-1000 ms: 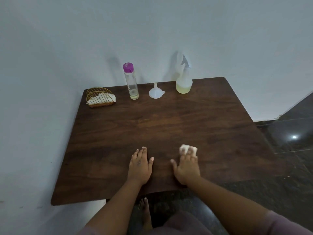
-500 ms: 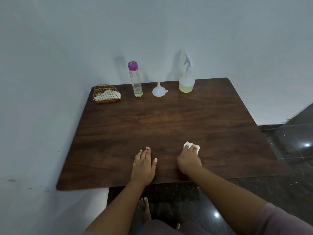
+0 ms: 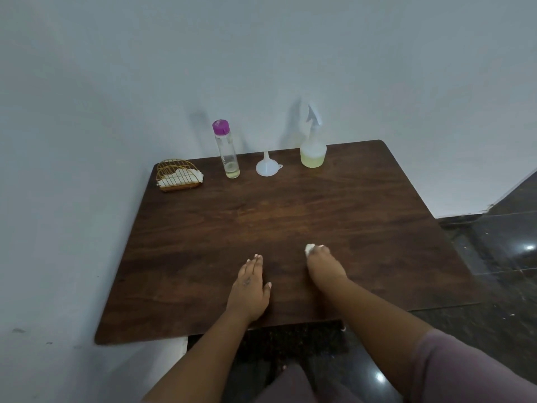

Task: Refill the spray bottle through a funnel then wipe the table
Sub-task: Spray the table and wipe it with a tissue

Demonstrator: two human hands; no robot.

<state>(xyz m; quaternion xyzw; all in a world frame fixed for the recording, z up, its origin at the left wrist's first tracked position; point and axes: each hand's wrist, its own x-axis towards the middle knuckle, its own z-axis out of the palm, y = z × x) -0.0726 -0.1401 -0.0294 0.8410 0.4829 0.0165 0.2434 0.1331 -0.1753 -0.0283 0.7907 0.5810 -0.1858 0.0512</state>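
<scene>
Head view, the only one: right hand [image 3: 325, 264] sits on the worktop [image 3: 290, 222] near the front edge, fingers [image 3: 321, 250] curled down over a small white tissue wad [image 3: 309, 248]. Only a sliver of the wad shows past the knuckles, at their far left. Left hand [image 3: 250, 289] lies flat on the worktop just beside it, fingers straight and together, holding nothing; reads as a brace.

Change over the last second: the wad showed clearly ahead of the right hand's fingertips before, now it's mostly covered and the hand has closed tighter on it. It has barely moved across the wood; most of the apparent shift is the camera. Left hand has not moved. My read: wiping phase, small strokes near the front centre, or gathering the tissue up at the end of a pass. Can't tell which.

Back row along the wall, all well apart from the hands: spray bottle [image 3: 313, 146] upright with trigger head on, pale yellow liquid in its lower part; funnel [image 3: 268, 167] standing mouth-down on the worktop, left of it, not in the bottle; tall clear bottle [image 3: 227, 151] with purple cap on, only a little liquid left at the bottom; wire napkin holder [image 3: 177, 175] with white tissues at the far-left corner.

Judgement: refill looks done, with cap and trigger head fitted and funnel parked. Wipe is what remains; much of the worktop is still to cover.
</scene>
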